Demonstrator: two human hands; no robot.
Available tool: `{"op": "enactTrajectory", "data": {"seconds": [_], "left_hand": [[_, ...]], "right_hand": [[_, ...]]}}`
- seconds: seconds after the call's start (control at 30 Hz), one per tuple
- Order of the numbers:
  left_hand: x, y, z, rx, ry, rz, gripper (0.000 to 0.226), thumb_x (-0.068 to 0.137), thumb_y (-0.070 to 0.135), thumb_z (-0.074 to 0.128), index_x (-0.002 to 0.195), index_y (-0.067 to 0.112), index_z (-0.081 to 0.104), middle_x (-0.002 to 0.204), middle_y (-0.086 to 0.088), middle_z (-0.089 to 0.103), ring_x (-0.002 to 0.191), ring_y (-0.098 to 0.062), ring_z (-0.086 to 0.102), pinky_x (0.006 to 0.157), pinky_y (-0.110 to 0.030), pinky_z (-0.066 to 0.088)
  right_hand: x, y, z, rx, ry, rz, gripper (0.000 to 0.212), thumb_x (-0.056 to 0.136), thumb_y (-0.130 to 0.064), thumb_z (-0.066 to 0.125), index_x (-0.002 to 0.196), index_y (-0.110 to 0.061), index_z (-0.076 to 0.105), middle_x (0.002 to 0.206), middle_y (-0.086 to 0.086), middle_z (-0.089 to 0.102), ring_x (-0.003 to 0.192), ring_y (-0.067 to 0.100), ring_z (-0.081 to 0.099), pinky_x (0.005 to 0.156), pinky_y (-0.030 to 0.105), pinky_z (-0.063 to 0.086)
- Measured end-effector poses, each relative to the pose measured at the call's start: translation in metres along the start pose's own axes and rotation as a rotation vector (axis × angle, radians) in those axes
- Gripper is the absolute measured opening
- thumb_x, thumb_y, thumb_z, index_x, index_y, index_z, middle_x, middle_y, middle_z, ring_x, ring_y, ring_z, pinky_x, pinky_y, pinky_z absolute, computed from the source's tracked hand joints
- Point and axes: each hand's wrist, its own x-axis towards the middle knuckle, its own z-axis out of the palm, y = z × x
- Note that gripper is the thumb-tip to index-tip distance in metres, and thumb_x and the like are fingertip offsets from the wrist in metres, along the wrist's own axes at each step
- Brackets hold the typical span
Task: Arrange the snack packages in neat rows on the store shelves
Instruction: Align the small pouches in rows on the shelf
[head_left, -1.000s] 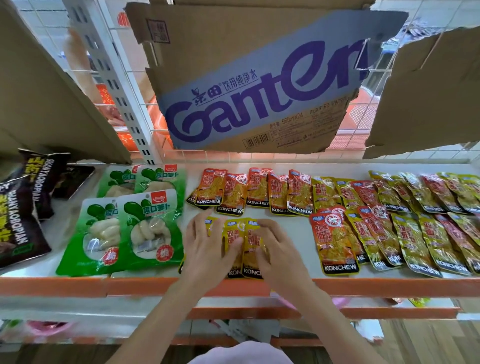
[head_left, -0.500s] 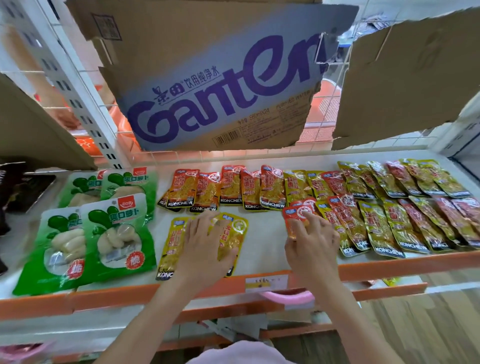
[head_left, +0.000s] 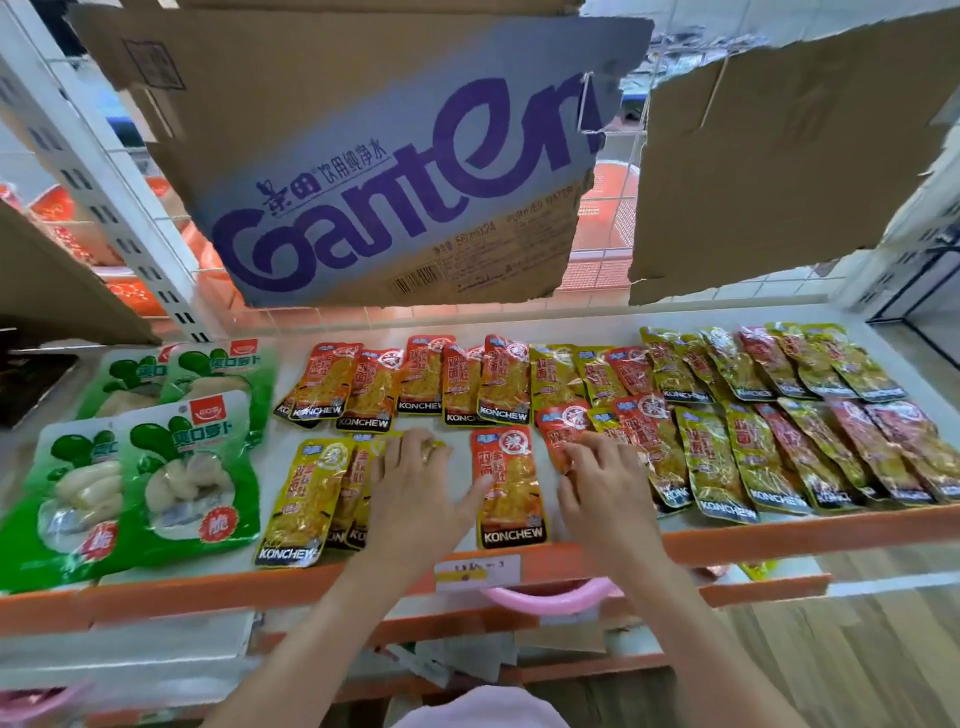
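Red and yellow KONCHEW snack packs lie in two rows on a white shelf (head_left: 613, 319) with an orange front lip. My left hand (head_left: 415, 493) rests flat, fingers spread, on overlapping yellow packs (head_left: 304, 501) in the front row. A single red pack (head_left: 506, 486) lies between my hands, touched by my left thumb. My right hand (head_left: 602, 486) presses its fingers on another red pack (head_left: 561, 423) at the left end of the front right group (head_left: 748, 462). The back row (head_left: 415, 382) runs across the shelf.
Green radish packs (head_left: 192, 467) fill the shelf's left part. A Ganten cardboard sheet (head_left: 395, 171) and a plain cardboard sheet (head_left: 789, 156) hang low overhead. A pink basin rim (head_left: 550, 597) shows under the shelf lip. Dark packs lie at the far left.
My right hand slid a red pack out of the right group; it now lies alone between my hands. My left hand stays on the yellow packs. The view shifted slightly.
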Motion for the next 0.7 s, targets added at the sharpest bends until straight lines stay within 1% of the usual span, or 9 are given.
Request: {"op": "enactTrajectory", "data": {"seconds": [0.07, 0.13, 0.2, 0.27, 0.37, 0.43, 0.5, 0.6, 0.7], "left_hand": [[0.001, 0.021, 0.004, 0.031, -0.036, -0.046, 0.076, 0.077, 0.075, 0.039, 0.128, 0.019, 0.042, 0.128, -0.003, 0.034, 0.122, -0.022, 0.03, 0.102, -0.036, 0.023], [0.003, 0.034, 0.008, 0.012, -0.062, -0.099, 0.083, 0.073, 0.076, 0.047, 0.13, 0.017, 0.036, 0.128, -0.005, 0.033, 0.123, -0.023, 0.03, 0.104, -0.036, 0.023], [0.007, 0.039, 0.011, -0.073, -0.09, -0.16, 0.085, 0.07, 0.072, 0.057, 0.129, 0.015, 0.035, 0.128, -0.006, 0.033, 0.124, -0.023, 0.03, 0.105, -0.036, 0.023], [0.008, 0.043, 0.012, -0.21, -0.1, -0.194, 0.08, 0.069, 0.06, 0.068, 0.124, 0.012, 0.036, 0.126, -0.006, 0.037, 0.122, -0.022, 0.034, 0.103, -0.033, 0.027], [0.005, 0.049, 0.01, -0.504, -0.105, -0.206, 0.069, 0.072, 0.038, 0.076, 0.121, 0.011, 0.036, 0.12, -0.003, 0.052, 0.111, -0.018, 0.051, 0.087, -0.024, 0.041], [0.002, 0.053, 0.007, -0.611, -0.087, -0.21, 0.066, 0.074, 0.031, 0.075, 0.124, 0.013, 0.035, 0.114, 0.002, 0.054, 0.103, -0.014, 0.055, 0.073, -0.016, 0.038], [0.002, 0.054, 0.007, -0.634, -0.037, -0.185, 0.07, 0.073, 0.029, 0.074, 0.129, 0.016, 0.034, 0.118, 0.002, 0.052, 0.109, -0.016, 0.051, 0.082, -0.021, 0.042], [0.007, 0.048, 0.008, -0.558, -0.024, -0.174, 0.076, 0.074, 0.033, 0.072, 0.135, 0.017, 0.031, 0.131, -0.002, 0.043, 0.122, -0.022, 0.033, 0.101, -0.036, 0.035], [0.012, 0.043, 0.001, -0.61, 0.001, -0.139, 0.078, 0.072, 0.031, 0.077, 0.134, 0.018, 0.032, 0.127, -0.002, 0.038, 0.116, -0.015, 0.037, 0.096, -0.025, 0.035]], "right_hand": [[-0.002, -0.002, -0.002, 0.083, -0.026, -0.111, 0.037, 0.084, -0.021, 0.045, 0.114, -0.008, 0.062, 0.121, 0.007, 0.058, 0.108, 0.028, 0.049, 0.093, 0.033, 0.039], [-0.004, -0.003, -0.004, 0.184, -0.104, -0.147, 0.036, 0.088, -0.014, 0.046, 0.122, -0.011, 0.057, 0.124, 0.003, 0.053, 0.113, 0.023, 0.044, 0.092, 0.025, 0.034], [-0.004, 0.003, -0.004, 0.226, -0.06, -0.094, 0.034, 0.089, -0.013, 0.052, 0.123, -0.013, 0.055, 0.126, 0.003, 0.05, 0.117, 0.021, 0.041, 0.095, 0.024, 0.032], [-0.004, 0.01, -0.005, 0.209, -0.063, -0.021, 0.033, 0.092, -0.022, 0.052, 0.124, -0.016, 0.052, 0.13, 0.001, 0.045, 0.119, 0.019, 0.034, 0.1, 0.026, 0.028], [-0.006, 0.007, -0.003, 0.353, -0.182, -0.024, 0.033, 0.091, -0.019, 0.053, 0.124, -0.019, 0.052, 0.124, -0.003, 0.048, 0.116, 0.015, 0.04, 0.094, 0.02, 0.033], [-0.006, -0.001, -0.004, 0.602, -0.227, 0.006, 0.026, 0.088, -0.006, 0.054, 0.111, -0.018, 0.059, 0.112, 0.001, 0.058, 0.099, 0.011, 0.057, 0.076, 0.014, 0.045], [-0.004, -0.005, -0.004, 0.738, -0.208, 0.031, 0.026, 0.086, 0.002, 0.053, 0.1, -0.018, 0.062, 0.104, 0.001, 0.063, 0.088, 0.008, 0.062, 0.068, 0.015, 0.049], [0.0, -0.012, -0.007, 0.899, -0.204, 0.101, 0.025, 0.085, 0.003, 0.056, 0.093, -0.02, 0.06, 0.102, 0.001, 0.065, 0.094, 0.01, 0.063, 0.077, 0.026, 0.053], [0.007, -0.017, -0.012, 1.049, -0.26, 0.136, 0.029, 0.085, 0.01, 0.052, 0.087, -0.019, 0.055, 0.096, 0.002, 0.064, 0.092, 0.014, 0.064, 0.075, 0.025, 0.052]]}}
